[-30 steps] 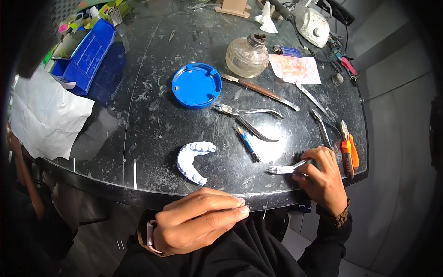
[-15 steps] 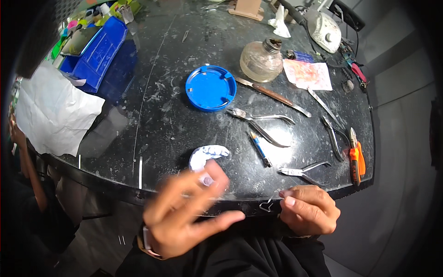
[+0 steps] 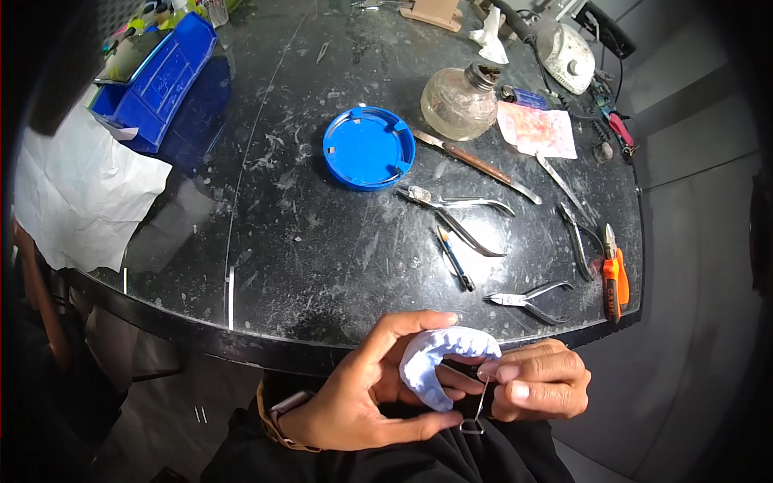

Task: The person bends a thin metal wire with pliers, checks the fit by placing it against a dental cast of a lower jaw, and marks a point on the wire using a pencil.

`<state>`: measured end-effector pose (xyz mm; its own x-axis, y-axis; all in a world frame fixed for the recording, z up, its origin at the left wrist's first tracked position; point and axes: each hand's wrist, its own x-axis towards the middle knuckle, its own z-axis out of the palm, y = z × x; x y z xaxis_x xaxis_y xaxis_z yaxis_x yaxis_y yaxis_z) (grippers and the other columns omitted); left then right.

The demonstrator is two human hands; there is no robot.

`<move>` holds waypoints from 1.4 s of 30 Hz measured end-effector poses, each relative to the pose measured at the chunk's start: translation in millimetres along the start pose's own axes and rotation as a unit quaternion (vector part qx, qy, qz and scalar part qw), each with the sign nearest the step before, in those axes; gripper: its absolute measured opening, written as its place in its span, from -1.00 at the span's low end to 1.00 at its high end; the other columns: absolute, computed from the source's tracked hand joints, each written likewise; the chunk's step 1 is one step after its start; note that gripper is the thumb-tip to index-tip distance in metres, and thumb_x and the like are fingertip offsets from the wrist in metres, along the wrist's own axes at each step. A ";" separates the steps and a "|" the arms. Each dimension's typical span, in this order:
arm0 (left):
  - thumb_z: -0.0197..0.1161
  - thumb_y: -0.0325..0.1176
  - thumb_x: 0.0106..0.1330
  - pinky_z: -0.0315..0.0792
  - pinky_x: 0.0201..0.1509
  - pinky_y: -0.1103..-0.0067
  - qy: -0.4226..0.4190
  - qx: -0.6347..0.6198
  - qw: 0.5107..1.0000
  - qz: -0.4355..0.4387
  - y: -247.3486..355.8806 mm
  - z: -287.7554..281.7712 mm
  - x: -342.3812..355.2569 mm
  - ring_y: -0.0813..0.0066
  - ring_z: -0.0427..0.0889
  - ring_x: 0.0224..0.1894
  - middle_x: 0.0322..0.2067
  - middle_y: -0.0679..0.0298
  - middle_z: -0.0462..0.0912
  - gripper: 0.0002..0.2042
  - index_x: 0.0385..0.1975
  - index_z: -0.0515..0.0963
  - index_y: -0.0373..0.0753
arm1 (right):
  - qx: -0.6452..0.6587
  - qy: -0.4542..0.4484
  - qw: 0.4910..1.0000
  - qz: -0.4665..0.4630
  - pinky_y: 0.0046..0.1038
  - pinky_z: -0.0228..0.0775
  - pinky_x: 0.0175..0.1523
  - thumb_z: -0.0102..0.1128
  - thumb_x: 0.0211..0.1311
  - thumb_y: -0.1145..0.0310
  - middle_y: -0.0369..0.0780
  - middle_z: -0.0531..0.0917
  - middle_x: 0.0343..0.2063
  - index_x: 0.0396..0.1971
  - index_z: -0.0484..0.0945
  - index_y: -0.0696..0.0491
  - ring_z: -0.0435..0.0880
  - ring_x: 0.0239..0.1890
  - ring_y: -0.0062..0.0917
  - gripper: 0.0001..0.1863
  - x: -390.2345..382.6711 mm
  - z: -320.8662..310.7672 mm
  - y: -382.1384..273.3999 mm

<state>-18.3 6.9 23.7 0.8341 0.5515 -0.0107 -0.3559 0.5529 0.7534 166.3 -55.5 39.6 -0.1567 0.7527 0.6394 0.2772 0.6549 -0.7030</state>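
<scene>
While our left hand (image 3: 348, 406) cradles the dental cast (image 3: 419, 370) at lower centre, our right hand (image 3: 541, 381) pinches the wire (image 3: 482, 405) (already bent, we see) beside it, seemingly not yet seated.

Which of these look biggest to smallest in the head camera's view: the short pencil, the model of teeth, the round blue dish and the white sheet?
1. White sheet
2. Model of teeth and round blue dish: alike; the model probably sits nearer the camera, so unranked
3. Short pencil
</scene>
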 end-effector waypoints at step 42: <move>0.01 -0.27 0.29 0.20 0.15 0.54 -0.049 -0.045 0.997 -0.050 -15.7 14.9 4.9 0.49 0.31 0.08 0.04 0.11 0.33 -0.42 0.19 -0.03 -0.45 | -0.236 0.133 0.957 -0.107 -0.51 0.34 -0.23 0.31 -0.20 0.31 -0.43 0.62 -0.47 -0.54 0.59 -0.08 0.54 -0.35 -0.65 -0.86 2.1 -12.3 -8.7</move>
<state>-2.3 -8.4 21.7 0.9029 0.4297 -0.0157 -0.3015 0.6587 0.6894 175.2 -60.5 51.0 -0.0290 0.5202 0.8535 0.6720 0.6423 -0.3686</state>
